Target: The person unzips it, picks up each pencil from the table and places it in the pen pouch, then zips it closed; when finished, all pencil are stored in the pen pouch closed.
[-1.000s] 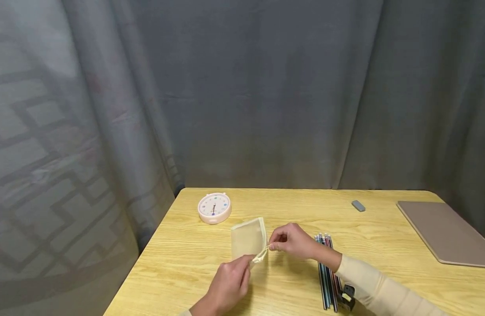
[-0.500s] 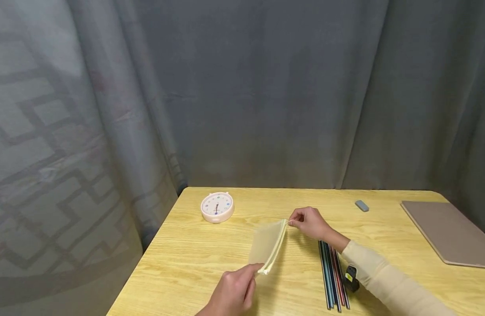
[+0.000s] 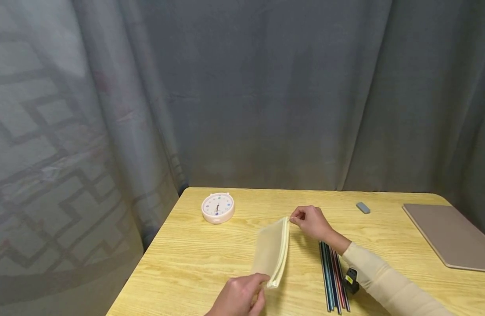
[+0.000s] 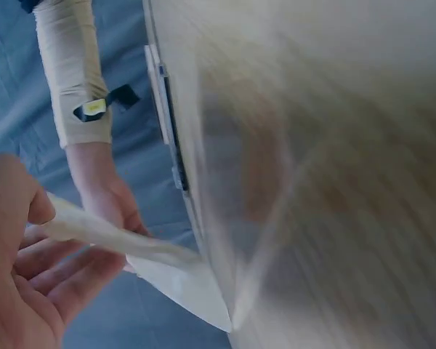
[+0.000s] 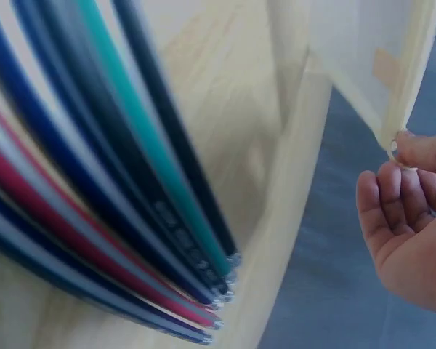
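A translucent pale-yellow zipper pouch is held up over the table, its zipped edge stretched between my two hands. At its near corner, my left hand pinches the edge between thumb and fingers. My right hand pinches a small loop or tab at the far end of that edge. In the right wrist view, thumb and fingertips of the right hand meet at the pouch's corner. Below my right forearm lies a row of several pencils in dark, teal and red colours.
A pink round clock lies at the back left of the wooden table. Toward the back right sits a small grey eraser. A brown flat board or notebook lies at the right. Grey curtains hang behind.
My right hand has moved away and to the right, drawing the pouch's bent edge out straight. My left hand has shifted slightly right and nearer, keeping its pinch.
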A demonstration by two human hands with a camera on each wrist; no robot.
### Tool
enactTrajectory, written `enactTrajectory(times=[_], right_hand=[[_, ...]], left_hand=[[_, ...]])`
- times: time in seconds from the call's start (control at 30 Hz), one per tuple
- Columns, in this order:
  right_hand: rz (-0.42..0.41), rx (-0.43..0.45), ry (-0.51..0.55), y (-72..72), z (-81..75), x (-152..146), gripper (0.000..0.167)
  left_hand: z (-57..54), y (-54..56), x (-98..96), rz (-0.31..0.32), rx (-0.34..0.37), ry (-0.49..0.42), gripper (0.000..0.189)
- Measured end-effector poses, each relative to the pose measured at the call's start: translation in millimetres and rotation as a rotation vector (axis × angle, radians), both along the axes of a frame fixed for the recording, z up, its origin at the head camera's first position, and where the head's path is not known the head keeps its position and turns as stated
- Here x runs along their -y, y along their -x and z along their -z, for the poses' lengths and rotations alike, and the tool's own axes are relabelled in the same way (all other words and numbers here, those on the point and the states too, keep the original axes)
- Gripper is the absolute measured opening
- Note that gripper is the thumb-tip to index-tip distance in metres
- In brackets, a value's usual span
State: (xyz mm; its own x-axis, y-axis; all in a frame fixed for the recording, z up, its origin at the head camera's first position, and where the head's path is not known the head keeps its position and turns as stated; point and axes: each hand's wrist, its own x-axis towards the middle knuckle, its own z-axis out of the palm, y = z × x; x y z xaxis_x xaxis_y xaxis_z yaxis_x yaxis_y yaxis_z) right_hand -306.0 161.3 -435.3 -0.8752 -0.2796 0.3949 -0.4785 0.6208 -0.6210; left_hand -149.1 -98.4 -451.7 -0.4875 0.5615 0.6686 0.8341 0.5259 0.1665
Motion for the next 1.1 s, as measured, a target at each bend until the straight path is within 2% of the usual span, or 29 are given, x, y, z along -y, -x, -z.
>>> enactTrajectory(times=[0.1,0.2,0.33,0.43,0.57,0.7,0.8,0.9,1.0,1.1], right_hand=[[0.008,-0.023,-0.002,1.2,-4.9,1,0.009],[0.0,-0.02,-0.001,1.3,-7.2,3,0.008],[0.015,-0.014,0.007,-1.1,-7.0,7,0.008],[0.011,-0.012,0.019,-4.7,-5.7,8,0.007],[0.001,-0.021,0.051,-9.0,-5.6,10,0.006],[-0.005,-0.039,0.086,-10.1,-7.4,12,0.006],[-0.017,-0.043,0.094,-10.4,-8.9,15,0.005],[-0.021,-0.046,0.101,-11.0,-10.8,18,0.005],[-0.029,-0.046,0.114,-11.5,-13.1,19,0.005],[-0.047,-0.046,0.12,-12.5,-13.5,19,0.004]], left_hand=[[2.2,2.1,0.6,-0.02,0.03,0.016,0.026],[3.1,5.7,0.9,-0.086,0.096,0.027,0.024],[0.6,13.4,0.2,-0.236,0.267,0.055,0.025],[-0.6,18.9,-1.3,-0.332,0.416,0.081,0.036],[-1.8,26.7,-9.1,-0.385,0.615,0.073,0.064],[-5.2,37.6,-24.6,-0.418,0.768,-0.027,0.088],[-7.5,44.5,-35.8,-0.444,0.822,-0.111,0.101],[-9.5,49.6,-42.4,-0.451,0.84,-0.158,0.108],[-9.7,53.0,-44.1,-0.439,0.852,-0.181,0.107],[-8.0,54.9,-43.3,-0.401,0.867,-0.193,0.097]])
